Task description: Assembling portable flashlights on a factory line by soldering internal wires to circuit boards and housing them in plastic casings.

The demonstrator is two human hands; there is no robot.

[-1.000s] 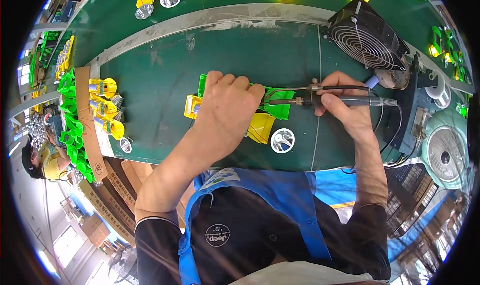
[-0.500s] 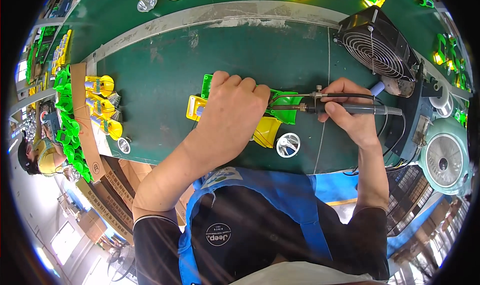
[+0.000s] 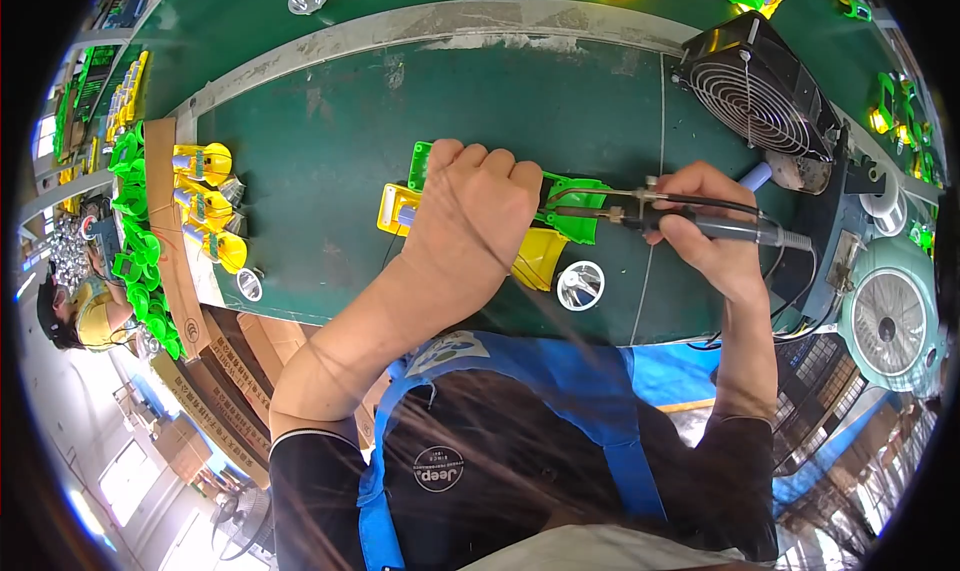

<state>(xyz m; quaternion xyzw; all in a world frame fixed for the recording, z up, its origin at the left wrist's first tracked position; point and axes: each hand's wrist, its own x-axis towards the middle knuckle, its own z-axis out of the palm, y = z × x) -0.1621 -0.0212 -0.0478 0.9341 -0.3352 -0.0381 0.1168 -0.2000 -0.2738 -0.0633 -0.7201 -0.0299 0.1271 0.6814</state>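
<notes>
My left hand point(image 3: 475, 211) is closed, knuckles up, over a green plastic lamp housing point(image 3: 582, 227) that shows on both sides of it. Its fingertips, and exactly what they pinch, are hidden underneath. A yellow housing part point(image 3: 540, 257) lies beneath the same hand, with its other end out to the left. Between thumb and fingers, my right hand point(image 3: 735, 267) grips a soldering iron point(image 3: 745, 233) with a thin metal feed tube along its top. The iron's tip points left into the green housing, close to my left hand. A round silver reflector point(image 3: 581, 286) lies just nearer to me.
At the left, several yellow lamp parts point(image 3: 215, 209) line a cardboard strip point(image 3: 168, 221), with green housings point(image 3: 140, 256) beyond it. A black fan point(image 3: 750, 96) stands at the far right, and a pale green fan point(image 3: 888, 316) at the right edge. The iron's cable hangs beside my right hand.
The soldering iron and my right hand sit slightly farther right in the picture. The whole scene has shifted a little too; both hands keep their grip.
</notes>
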